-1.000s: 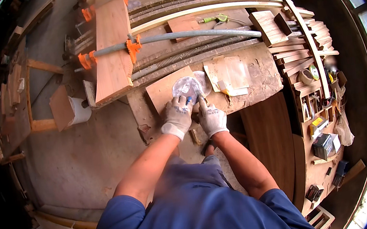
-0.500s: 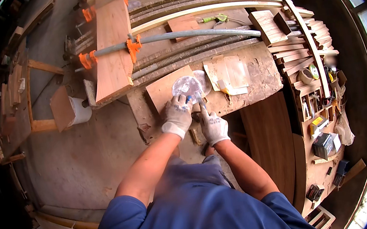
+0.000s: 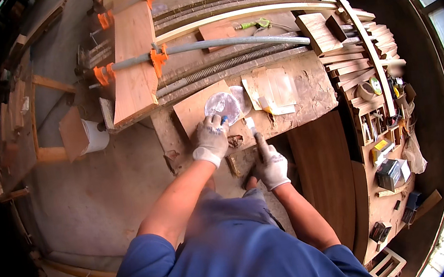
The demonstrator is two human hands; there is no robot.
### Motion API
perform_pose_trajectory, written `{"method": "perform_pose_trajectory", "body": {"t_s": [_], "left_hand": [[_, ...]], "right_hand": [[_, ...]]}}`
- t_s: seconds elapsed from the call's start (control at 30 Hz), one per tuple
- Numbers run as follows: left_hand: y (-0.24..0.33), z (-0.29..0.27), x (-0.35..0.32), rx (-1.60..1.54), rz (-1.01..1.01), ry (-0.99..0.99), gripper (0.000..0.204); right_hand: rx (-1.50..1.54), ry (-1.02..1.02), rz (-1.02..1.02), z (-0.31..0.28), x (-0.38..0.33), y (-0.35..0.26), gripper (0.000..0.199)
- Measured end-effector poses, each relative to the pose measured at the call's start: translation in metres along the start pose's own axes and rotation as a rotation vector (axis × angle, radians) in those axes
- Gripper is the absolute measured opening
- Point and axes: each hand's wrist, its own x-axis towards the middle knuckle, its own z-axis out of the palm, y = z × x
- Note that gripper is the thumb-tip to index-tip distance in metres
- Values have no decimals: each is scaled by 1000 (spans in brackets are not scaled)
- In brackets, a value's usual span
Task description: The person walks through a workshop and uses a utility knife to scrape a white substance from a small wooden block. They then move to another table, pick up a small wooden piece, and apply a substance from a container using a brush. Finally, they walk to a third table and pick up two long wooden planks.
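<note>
Wears a dark-blue, short-sleeved cloth shirt (image 3: 221, 262) with loose sleeves (image 3: 141, 260), and past the shirt's hem, faded grey-blue cloth shorts (image 3: 242, 210). Beyond the shirt's sleeves, has left hand (image 3: 211, 138) and right hand (image 3: 272, 166) covered by whitish fabric work gloves, soiled greyish toward the fingers, with paler cuffs (image 3: 206, 156) and small, blurred dark marks across the left back.

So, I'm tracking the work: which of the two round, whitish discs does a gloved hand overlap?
The left round, white-smeared disc: the white-gloved left hand covers part of its near edge. The right round disc, beside it, has no hand over it.
</note>
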Motion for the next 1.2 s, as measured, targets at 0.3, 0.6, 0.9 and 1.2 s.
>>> {"method": "perform_pose_trajectory", "body": {"t_s": [0.3,0.6,0.9,1.2], "left_hand": [[2,-5,-1,44,26,12,24],[1,-4,-1,29,20,-22,26],[1,-6,-1,26,12,-68,25],[2,-6,3,30,16,-38,25]], "right_hand": [[1423,-357,657,11,50,-9,32],[944,-284,729,33,73,5,31],[697,-153,620,33,46,-9,36],[488,-99,576,20,79,-11,37]]}}
